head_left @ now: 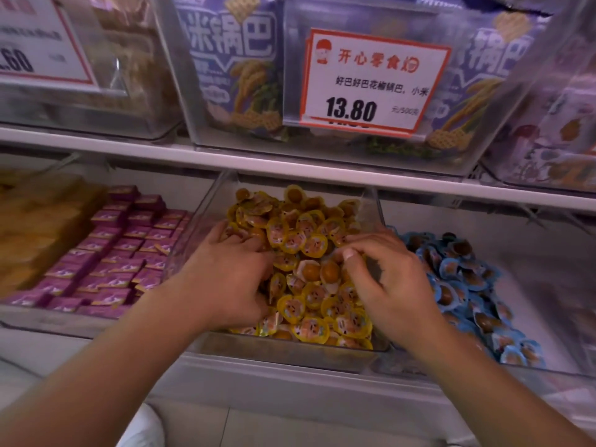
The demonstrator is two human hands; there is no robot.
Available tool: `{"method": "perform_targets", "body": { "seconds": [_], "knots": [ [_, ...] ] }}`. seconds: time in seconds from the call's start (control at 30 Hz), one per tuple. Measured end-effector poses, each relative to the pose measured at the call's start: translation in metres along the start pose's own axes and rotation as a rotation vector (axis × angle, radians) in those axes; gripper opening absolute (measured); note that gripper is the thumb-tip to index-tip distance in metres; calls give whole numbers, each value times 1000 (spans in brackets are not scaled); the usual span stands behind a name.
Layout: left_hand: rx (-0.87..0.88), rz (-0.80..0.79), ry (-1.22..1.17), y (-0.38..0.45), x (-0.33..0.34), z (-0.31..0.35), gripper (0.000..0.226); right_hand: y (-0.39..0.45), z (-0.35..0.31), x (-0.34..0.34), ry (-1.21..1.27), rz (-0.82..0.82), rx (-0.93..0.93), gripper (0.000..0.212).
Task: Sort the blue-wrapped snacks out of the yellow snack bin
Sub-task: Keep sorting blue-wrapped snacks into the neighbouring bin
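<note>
A head-worn camera looks down at a store shelf lined with clear plastic bins. In the middle sits the yellow snack bin, a see-through tub heaped with small round yellow-wrapped snacks.

Both hands are down in this heap. The left hand lies on the left side of the pile, its fingers curled and dug in among the wrappers; whether they have caught one piece cannot be told. The right hand rests on the right side of the pile, its thumb and fingertips drawn close together near the middle of the heap, seeming to nip at a wrapper, though what they hold is not clear.

Just beside the yellow bin, on the right, a neighbouring bin holds a pile of blue-wrapped snacks of the same round shape. No blue wrapper can be made out among the yellow ones where the pile is uncovered.

On the left, another bin is packed with pink boxes. On the shelf above stand bins of purple bags, and a white price tag with an orange border reads 13.80.
</note>
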State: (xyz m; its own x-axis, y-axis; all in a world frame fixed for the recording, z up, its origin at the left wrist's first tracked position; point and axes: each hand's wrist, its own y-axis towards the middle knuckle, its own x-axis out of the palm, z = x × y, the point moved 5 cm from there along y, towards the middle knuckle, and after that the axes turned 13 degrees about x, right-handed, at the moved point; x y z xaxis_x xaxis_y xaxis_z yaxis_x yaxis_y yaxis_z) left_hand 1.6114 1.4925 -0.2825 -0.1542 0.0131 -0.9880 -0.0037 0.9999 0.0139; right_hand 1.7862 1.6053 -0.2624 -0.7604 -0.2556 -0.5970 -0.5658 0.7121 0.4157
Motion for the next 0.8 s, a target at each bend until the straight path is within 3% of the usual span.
{"method": "perform_targets", "body": {
  "seconds": [0.13,0.27,0.33,0.5,0.7,0.8],
  "knots": [
    [115,256,-301,10,-12,21,43,0,2,2,105,-1,33,28],
    [287,57,-261,43,20,51,71,-1,8,1,226,4,72,32],
    [258,2,-183,52,31,48,75,-1,10,0,246,5,82,31],
    [156,26,37,46,18,36,57,-1,11,-1,230,-14,96,34],
    [-35,-85,-110,4,1,-2,45,-1,5,-2,250,-6,89,35],
    [-70,28,-109,9,-7,-7,40,-2,4,-2,251,-21,98,30]
  ]
}}
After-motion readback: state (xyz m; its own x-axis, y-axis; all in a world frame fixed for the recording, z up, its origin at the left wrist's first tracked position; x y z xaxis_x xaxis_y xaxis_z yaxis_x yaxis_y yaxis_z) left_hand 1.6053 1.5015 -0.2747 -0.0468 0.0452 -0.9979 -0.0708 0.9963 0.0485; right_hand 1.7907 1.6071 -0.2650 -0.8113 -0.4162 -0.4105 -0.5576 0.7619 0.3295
